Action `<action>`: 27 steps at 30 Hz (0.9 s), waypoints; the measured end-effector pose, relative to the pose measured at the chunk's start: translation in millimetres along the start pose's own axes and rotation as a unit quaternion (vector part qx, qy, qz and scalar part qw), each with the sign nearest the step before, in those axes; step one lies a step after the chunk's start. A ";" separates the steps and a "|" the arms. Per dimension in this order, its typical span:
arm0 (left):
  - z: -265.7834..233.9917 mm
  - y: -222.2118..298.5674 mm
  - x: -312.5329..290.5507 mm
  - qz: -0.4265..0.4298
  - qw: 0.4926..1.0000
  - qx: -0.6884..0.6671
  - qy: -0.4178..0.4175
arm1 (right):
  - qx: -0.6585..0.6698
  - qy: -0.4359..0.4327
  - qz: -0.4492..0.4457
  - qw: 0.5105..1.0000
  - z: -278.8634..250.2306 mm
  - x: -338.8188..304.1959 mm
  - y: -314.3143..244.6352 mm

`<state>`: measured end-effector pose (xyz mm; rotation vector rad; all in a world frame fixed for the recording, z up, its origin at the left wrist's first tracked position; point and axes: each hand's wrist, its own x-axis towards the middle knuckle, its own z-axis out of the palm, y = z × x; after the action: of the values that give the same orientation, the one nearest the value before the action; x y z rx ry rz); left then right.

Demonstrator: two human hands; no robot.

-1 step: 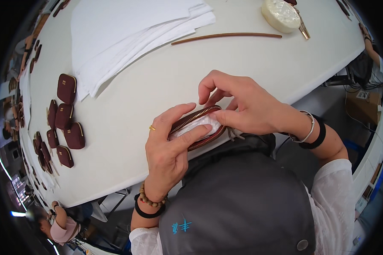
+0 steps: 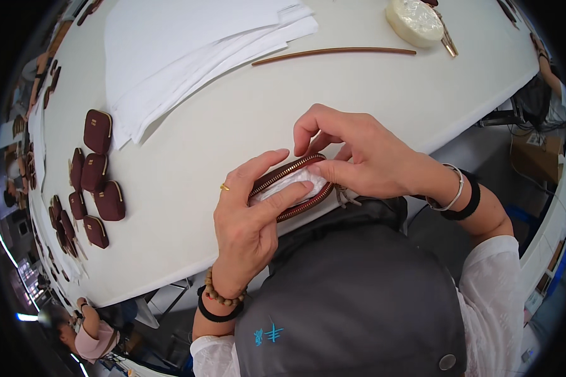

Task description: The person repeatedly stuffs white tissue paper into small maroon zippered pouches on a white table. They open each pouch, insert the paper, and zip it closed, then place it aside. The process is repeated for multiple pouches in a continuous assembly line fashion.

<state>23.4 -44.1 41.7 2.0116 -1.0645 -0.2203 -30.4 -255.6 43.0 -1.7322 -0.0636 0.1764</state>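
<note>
A small dark maroon zip pouch (image 2: 303,208) with gold zipper teeth lies between my hands near the table's front edge, its mouth unzipped. White crumpled paper (image 2: 278,188) fills its inside. My left hand (image 2: 247,220) is closed round the pouch's left end, the thumb pressing on the paper and the fingers along the far outer side. My right hand (image 2: 371,154) grips the right end, its thumb inside the rim and its index finger arched above. The right hand's other fingertips are partly hidden behind the pouch.
Several closed maroon pouches (image 2: 94,172) stand at the left. White paper sheets (image 2: 188,50) lie at the back. A thin brown strip (image 2: 333,53) and a cream-coloured round roll (image 2: 415,24) are farther right. Another person (image 2: 93,333) sits at lower left.
</note>
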 end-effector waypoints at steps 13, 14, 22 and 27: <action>10.2 -2.3 0.4 -0.002 0.999 -0.003 0.037 | -0.302 0.039 -0.158 0.939 -5.8 -8.2 -1.7; 11.4 -2.2 0.3 0.006 0.998 -0.003 0.055 | -0.320 0.033 -0.166 0.932 -7.7 -5.6 -6.4; 4.8 -1.7 -2.1 -0.005 1.000 -0.011 0.029 | -0.417 -0.024 -0.164 0.894 0.3 1.1 -14.9; 5.9 -7.1 -2.5 0.025 0.999 -0.013 0.033 | -0.328 0.167 -0.202 0.908 9.8 -5.7 9.8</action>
<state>23.3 -43.5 32.2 1.9541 -1.0635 -0.1394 -38.1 -248.5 32.2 -2.3487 -0.2504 -0.5065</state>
